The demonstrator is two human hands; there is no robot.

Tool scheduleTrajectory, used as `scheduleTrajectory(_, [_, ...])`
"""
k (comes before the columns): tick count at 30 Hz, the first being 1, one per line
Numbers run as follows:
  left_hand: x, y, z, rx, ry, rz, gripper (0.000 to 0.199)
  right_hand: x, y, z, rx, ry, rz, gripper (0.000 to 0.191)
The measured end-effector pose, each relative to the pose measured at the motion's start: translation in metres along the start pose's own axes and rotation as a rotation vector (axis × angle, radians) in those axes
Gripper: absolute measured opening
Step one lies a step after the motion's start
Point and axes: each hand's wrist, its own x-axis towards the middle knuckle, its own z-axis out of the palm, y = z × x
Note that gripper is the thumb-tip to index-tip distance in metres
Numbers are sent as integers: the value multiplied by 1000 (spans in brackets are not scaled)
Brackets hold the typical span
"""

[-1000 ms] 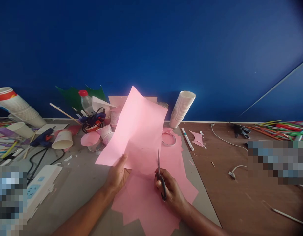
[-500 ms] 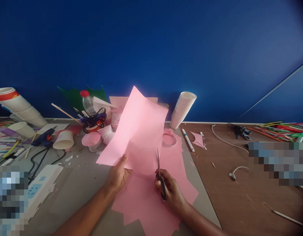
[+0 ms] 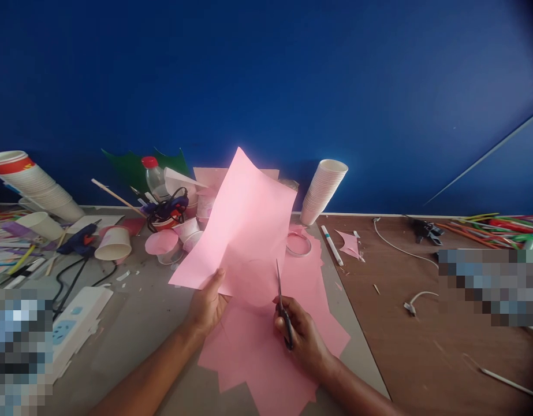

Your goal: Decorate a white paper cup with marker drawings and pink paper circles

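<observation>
Sheet (image 3: 253, 219) of pink paper, held up in the middle of view, a little curved, with faint round outline on its lower part. At seven o'clock from sheet, left hand (image 3: 209, 303), pinching the lower edge, thumb on the near face, other fingers mostly hidden behind. At five o'clock, right hand (image 3: 301, 332), closed around the dark handles of scissors (image 3: 280, 294). Blades pointing up towards twelve o'clock, near the lower right side of sheet, seen as one narrow line. Contact between blades and sheet: cannot tell.

Below, towards six o'clock, spread pile of pink papers (image 3: 270, 370) on grey table (image 3: 149, 352). At four o'clock, on the pile, clear ring (image 3: 298, 244). At two o'clock, tall leaning stack of white cups (image 3: 321, 193). Around three o'clock, white marker (image 3: 332, 245), then pink scrap (image 3: 348, 244), and farther, bunch of coloured sticks (image 3: 491, 231). At ten o'clock, bottle (image 3: 156, 180) with red cap. At nine o'clock, tipped paper cup (image 3: 113, 244); at eight o'clock, white power strip (image 3: 82, 329).
</observation>
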Motion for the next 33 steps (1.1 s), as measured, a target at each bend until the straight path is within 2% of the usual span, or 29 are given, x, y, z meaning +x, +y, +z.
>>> scheduleTrajectory(11, [2, 1, -2, 16, -12, 11, 59, 0, -3, 0, -34, 9, -13, 39])
scheduleTrajectory(20, [0, 6, 1, 7, -11, 23, 52, -1, 2, -1, -61, -1, -1, 36])
scheduleTrajectory(33, [0, 9, 2, 36, -9, 23, 53, -2, 9, -2, -58, -6, -4, 30])
